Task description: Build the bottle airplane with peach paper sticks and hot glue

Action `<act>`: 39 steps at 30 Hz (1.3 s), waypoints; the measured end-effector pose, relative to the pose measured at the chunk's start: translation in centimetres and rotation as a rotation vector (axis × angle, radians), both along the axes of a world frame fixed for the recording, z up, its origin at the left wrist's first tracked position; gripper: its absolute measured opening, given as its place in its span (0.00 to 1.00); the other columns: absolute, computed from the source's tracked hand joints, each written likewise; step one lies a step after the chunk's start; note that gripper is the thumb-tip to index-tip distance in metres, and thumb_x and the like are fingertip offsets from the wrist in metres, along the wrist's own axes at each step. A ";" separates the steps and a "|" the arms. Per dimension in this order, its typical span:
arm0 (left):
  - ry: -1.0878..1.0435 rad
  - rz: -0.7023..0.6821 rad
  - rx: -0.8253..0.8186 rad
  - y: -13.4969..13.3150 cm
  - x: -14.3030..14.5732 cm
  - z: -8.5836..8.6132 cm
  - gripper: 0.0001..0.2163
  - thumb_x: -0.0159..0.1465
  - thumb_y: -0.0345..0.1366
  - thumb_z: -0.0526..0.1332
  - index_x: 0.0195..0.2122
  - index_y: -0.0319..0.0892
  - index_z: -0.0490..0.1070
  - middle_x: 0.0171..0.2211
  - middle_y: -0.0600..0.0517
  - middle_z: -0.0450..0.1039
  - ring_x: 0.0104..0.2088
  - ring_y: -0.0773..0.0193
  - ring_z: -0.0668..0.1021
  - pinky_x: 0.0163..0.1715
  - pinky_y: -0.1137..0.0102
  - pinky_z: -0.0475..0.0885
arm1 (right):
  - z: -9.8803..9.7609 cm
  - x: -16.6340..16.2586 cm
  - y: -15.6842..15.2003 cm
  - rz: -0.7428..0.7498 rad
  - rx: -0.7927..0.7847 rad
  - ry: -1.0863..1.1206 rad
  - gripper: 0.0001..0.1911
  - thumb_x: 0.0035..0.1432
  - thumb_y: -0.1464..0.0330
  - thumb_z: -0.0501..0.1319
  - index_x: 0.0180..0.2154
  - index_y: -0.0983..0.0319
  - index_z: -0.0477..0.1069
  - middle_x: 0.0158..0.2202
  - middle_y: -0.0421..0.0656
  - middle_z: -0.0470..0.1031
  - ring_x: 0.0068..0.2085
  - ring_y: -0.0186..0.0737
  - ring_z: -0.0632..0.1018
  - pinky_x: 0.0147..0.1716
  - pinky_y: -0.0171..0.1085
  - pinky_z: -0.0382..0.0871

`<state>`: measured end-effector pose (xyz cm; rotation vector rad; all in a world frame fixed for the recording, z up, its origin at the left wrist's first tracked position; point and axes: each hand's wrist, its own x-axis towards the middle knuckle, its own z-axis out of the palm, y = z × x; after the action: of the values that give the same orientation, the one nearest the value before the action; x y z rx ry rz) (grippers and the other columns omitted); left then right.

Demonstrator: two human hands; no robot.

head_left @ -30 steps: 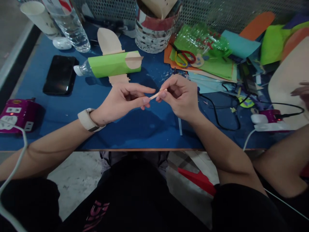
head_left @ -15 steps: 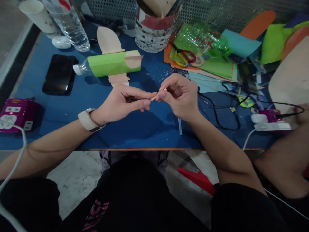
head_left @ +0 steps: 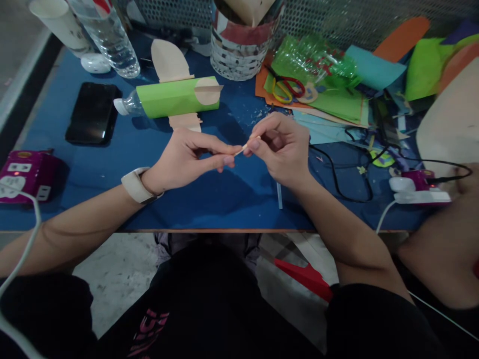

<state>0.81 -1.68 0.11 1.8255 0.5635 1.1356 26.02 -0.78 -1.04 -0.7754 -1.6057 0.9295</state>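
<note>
A small, narrow cream-coloured strip, perhaps paper, is pinched at both ends over the blue table. My left hand grips its left end between thumb and index finger. At its other end, the thumb and fingertips of my right hand are closed on it. Most of the strip is hidden by the fingers. Beyond my left hand lies a plastic bottle on its side, wrapped in green paper, with cream paper wings and a cream piece near its base. A translucent stick lies below my right hand.
Scissors rest on coloured paper sheets beside a crumpled green bottle. A woven basket stands at the back. To the left are a black phone-like device, a water bottle and a purple socket block. Another person's limb is at right.
My hands stay nearly in place, still holding the strip. The right hand has shifted very slightly right, so a little more of the strip shows.
</note>
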 end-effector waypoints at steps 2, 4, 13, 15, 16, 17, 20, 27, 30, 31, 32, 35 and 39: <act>0.005 0.006 -0.001 0.0 -0.1 0.0 0.07 0.74 0.43 0.79 0.50 0.51 0.94 0.38 0.48 0.92 0.29 0.60 0.89 0.33 0.67 0.90 | -0.2 0.1 0.1 0.002 0.016 -0.006 0.27 0.66 0.39 0.78 0.38 0.54 0.79 0.33 0.37 0.79 0.32 0.36 0.84 0.33 0.38 0.86; -0.011 0.005 0.007 0.0 -0.1 0.0 0.06 0.74 0.41 0.79 0.50 0.51 0.94 0.38 0.49 0.92 0.29 0.61 0.89 0.33 0.68 0.89 | -0.2 0.1 0.2 -0.002 0.020 -0.010 0.27 0.66 0.39 0.78 0.39 0.54 0.79 0.34 0.37 0.78 0.32 0.36 0.84 0.33 0.38 0.86; -0.077 -0.020 0.029 0.1 0.2 0.2 0.05 0.74 0.36 0.79 0.50 0.47 0.94 0.38 0.48 0.92 0.29 0.65 0.89 0.33 0.74 0.88 | 0.1 0.0 0.3 -0.028 0.106 0.015 0.25 0.67 0.41 0.78 0.37 0.53 0.79 0.33 0.37 0.79 0.29 0.36 0.81 0.28 0.39 0.83; -0.054 0.002 -0.006 0.0 0.2 0.4 0.06 0.73 0.40 0.80 0.48 0.46 0.94 0.37 0.49 0.92 0.28 0.65 0.88 0.32 0.73 0.87 | 0.2 0.1 0.3 -0.020 0.136 0.000 0.25 0.65 0.40 0.79 0.37 0.53 0.80 0.34 0.38 0.80 0.29 0.36 0.80 0.28 0.41 0.82; -0.042 0.012 -0.025 0.0 0.2 0.4 0.08 0.73 0.43 0.81 0.47 0.45 0.94 0.36 0.49 0.91 0.28 0.65 0.88 0.31 0.73 0.87 | 0.3 0.2 0.3 -0.016 0.156 -0.005 0.25 0.64 0.40 0.80 0.38 0.52 0.81 0.35 0.39 0.80 0.29 0.37 0.80 0.28 0.41 0.82; -0.033 0.018 -0.046 -0.1 0.2 0.5 0.09 0.72 0.45 0.81 0.46 0.45 0.94 0.35 0.49 0.91 0.27 0.64 0.87 0.31 0.72 0.87 | 0.3 0.3 0.4 -0.016 0.180 -0.008 0.24 0.63 0.41 0.81 0.38 0.52 0.82 0.36 0.39 0.80 0.30 0.37 0.80 0.28 0.41 0.81; -0.019 0.015 -0.102 -0.2 0.1 0.8 0.13 0.71 0.49 0.82 0.45 0.45 0.93 0.34 0.49 0.90 0.26 0.63 0.87 0.30 0.71 0.87 | 0.6 0.6 0.3 -0.034 0.259 -0.021 0.20 0.64 0.43 0.82 0.38 0.50 0.83 0.36 0.39 0.80 0.32 0.39 0.80 0.29 0.42 0.81; -0.090 -0.096 -0.089 -0.2 0.3 1.1 0.05 0.74 0.39 0.79 0.47 0.47 0.94 0.36 0.50 0.91 0.28 0.65 0.89 0.32 0.74 0.87 | -0.1 1.4 0.2 -0.089 0.187 -0.083 0.24 0.58 0.41 0.84 0.37 0.49 0.82 0.36 0.42 0.77 0.40 0.49 0.81 0.37 0.50 0.86; -0.124 -0.127 -0.078 -0.1 0.3 1.2 0.04 0.74 0.35 0.79 0.48 0.48 0.94 0.37 0.50 0.92 0.29 0.66 0.90 0.32 0.76 0.87 | -0.5 1.6 0.6 -0.075 0.206 -0.077 0.23 0.57 0.43 0.85 0.36 0.49 0.81 0.34 0.42 0.76 0.40 0.50 0.81 0.38 0.51 0.85; -0.121 -0.129 -0.082 -0.1 0.3 1.2 0.04 0.74 0.35 0.79 0.48 0.47 0.94 0.36 0.50 0.92 0.29 0.66 0.90 0.32 0.76 0.87 | -0.6 1.6 0.6 -0.072 0.216 -0.080 0.23 0.58 0.43 0.85 0.36 0.49 0.82 0.34 0.42 0.76 0.40 0.50 0.81 0.38 0.51 0.85; -0.116 -0.130 -0.086 -0.1 0.2 1.2 0.03 0.74 0.35 0.79 0.47 0.47 0.94 0.36 0.50 0.92 0.29 0.66 0.89 0.32 0.77 0.87 | -0.6 1.6 0.7 -0.070 0.239 -0.080 0.22 0.58 0.44 0.85 0.36 0.49 0.82 0.33 0.41 0.76 0.39 0.49 0.81 0.37 0.50 0.85; -0.077 -0.122 -0.110 0.0 0.1 1.2 0.04 0.74 0.39 0.80 0.46 0.46 0.93 0.35 0.50 0.91 0.27 0.67 0.88 0.32 0.76 0.87 | -0.2 1.3 0.7 -0.058 0.385 -0.054 0.19 0.61 0.45 0.84 0.38 0.48 0.84 0.33 0.40 0.79 0.36 0.46 0.81 0.35 0.48 0.82; -0.066 -0.122 -0.121 0.0 0.0 1.2 0.08 0.73 0.42 0.80 0.44 0.42 0.93 0.35 0.48 0.91 0.26 0.67 0.87 0.31 0.75 0.86 | 0.1 0.9 0.5 -0.077 0.497 -0.050 0.17 0.63 0.45 0.83 0.40 0.46 0.85 0.34 0.39 0.83 0.34 0.45 0.81 0.35 0.48 0.81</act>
<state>0.85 -1.71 1.33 1.6891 0.4658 1.0533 26.94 -0.31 -0.89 -0.5079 -1.7397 0.4268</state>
